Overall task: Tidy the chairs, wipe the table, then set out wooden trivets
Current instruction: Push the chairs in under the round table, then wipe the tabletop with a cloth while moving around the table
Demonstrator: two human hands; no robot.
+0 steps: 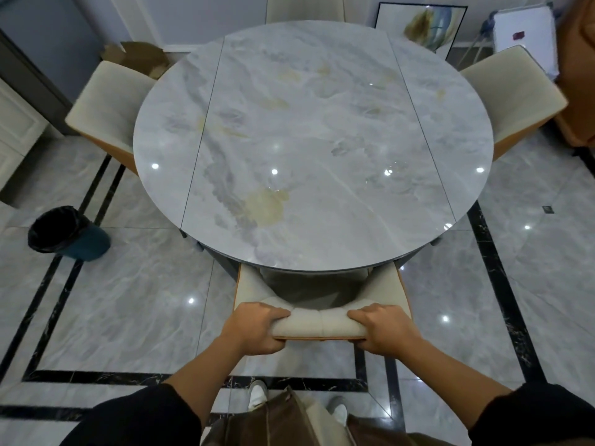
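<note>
Two hands on the near chair [318, 325]: left hand [256, 329] and right hand [384, 329] each grip the backrest's padded top edge, fingers curled round it. The seat lies beyond the fingers, partly under the table [306, 140]. Step in hand is chair tidying. The next move likely needs a straight push away from the fingers, kept even on both sides. No cloth or trivets visible.

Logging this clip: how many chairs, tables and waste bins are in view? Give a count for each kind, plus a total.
Chairs: 4 (near chair, left chair, right chair, far chair)
Table: 1
Waste bin: 1
Total: 6
</note>
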